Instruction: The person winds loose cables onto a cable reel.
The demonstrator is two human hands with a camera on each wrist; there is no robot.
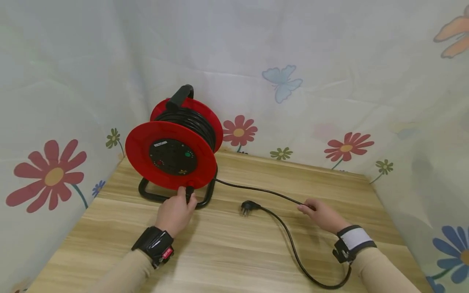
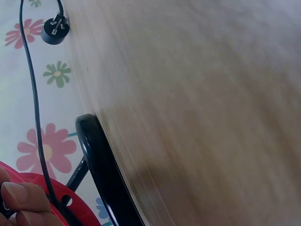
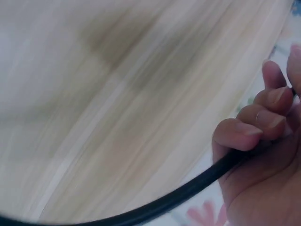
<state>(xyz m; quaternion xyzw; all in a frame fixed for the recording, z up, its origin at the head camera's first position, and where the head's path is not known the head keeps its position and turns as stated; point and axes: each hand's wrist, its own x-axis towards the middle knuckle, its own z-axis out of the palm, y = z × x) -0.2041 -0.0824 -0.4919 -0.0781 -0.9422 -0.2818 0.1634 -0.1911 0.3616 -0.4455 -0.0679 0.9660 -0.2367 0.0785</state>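
A red cable reel (image 1: 207, 162) with black cable wound on its drum stands on a black tubular frame at the left of the table. My left hand (image 1: 176, 212) grips the small black crank knob (image 1: 189, 190) low on the reel's front disc. From the reel a black cable (image 1: 253, 188) runs right, and my right hand (image 1: 324, 215) holds it above the table, fingers curled round it in the right wrist view. Beyond that hand the cable (image 3: 188, 190) loops back toward the front, ending in a black plug (image 1: 249, 206) with metal pins, between the two hands.
The wooden table (image 1: 220, 252) ends at the back and sides against a pale curtain (image 1: 227, 49) printed with flowers and butterflies. The reel's black carrying handle (image 1: 179, 97) sticks up at its top. Part of the cable loop passes by the right wrist strap (image 1: 353, 240).
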